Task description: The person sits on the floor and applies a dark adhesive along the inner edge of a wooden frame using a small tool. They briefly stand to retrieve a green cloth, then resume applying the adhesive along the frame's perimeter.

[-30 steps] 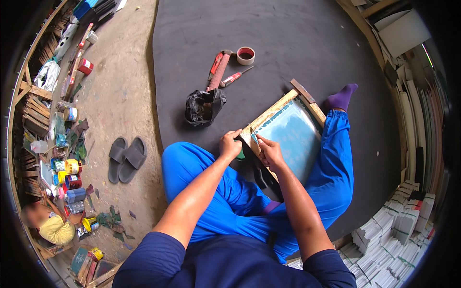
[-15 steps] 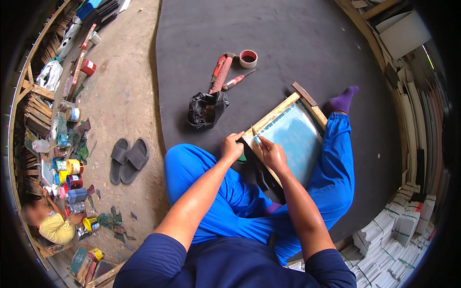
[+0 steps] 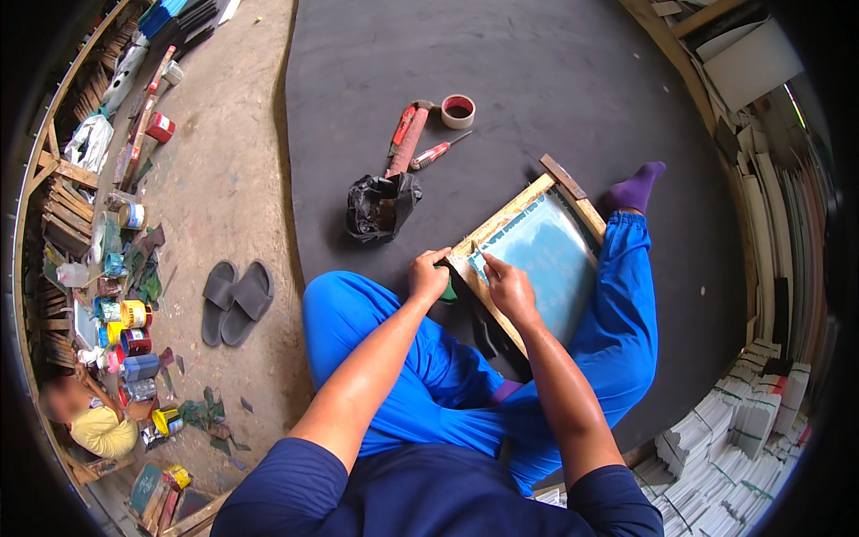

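Observation:
A wooden frame (image 3: 507, 217) stretched with blue-tinted mesh (image 3: 546, 259) leans across my lower leg, its near-left corner between my hands. My left hand (image 3: 429, 275) is closed on that corner, fingertips against the wood. In my right hand (image 3: 510, 288) is a thin blade-like tool (image 3: 474, 251), its tip at the frame's inner edge by the same corner; the fingers hide most of it. Something green (image 3: 449, 293) shows just below my left hand. Across the frame's far corner lies a short brown wooden strip (image 3: 563, 176).
Beyond the frame lie a black plastic bag (image 3: 383, 208), a hammer (image 3: 407, 141), a red-handled tool (image 3: 403, 128), a screwdriver (image 3: 440, 150) and a tape roll (image 3: 458, 112). Grey slippers (image 3: 237, 302) and paint cans (image 3: 136, 313) are left, near a seated person (image 3: 104, 431). Bundled white stacks (image 3: 716, 456) stand right.
The whole view has shifted slightly left. Both hands stay at the same frame corner, and the tool in my right hand has barely changed its angle.

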Demonstrator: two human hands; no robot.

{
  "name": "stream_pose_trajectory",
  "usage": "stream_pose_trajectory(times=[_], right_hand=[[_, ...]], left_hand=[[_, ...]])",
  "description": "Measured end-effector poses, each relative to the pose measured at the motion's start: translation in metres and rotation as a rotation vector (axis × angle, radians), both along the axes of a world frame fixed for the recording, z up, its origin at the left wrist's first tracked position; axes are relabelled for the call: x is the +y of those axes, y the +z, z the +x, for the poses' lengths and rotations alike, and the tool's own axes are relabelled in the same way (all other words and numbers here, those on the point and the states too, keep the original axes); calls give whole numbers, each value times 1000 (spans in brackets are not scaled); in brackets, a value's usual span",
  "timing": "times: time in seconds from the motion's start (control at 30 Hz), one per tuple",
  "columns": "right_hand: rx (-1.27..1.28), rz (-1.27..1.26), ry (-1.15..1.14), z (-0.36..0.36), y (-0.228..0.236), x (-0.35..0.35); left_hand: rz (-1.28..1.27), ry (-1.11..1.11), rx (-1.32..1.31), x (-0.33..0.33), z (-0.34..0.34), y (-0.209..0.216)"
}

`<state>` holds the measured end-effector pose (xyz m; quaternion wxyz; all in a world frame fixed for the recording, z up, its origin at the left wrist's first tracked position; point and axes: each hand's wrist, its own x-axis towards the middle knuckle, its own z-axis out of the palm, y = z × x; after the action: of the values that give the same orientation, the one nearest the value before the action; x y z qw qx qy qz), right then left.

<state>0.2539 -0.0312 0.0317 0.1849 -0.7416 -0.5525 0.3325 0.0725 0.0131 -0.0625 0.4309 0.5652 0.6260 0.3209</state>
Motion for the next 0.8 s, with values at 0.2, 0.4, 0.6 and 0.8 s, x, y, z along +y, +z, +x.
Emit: stream_pose_trajectory(times=[0.2,0.4,0.6,0.8], right_hand=[[-35,8,11,0,-4,0],[-189,-162,96,-13,23,13],[116,27,18,14,-33,11],[362,-278,-134,2,-3,9]], left_hand=[[8,-3,14,-1,1,4],[33,14,59,-3,4,9],[47,13,37,-3,12,5],[26,26,43,-3,6,10]])
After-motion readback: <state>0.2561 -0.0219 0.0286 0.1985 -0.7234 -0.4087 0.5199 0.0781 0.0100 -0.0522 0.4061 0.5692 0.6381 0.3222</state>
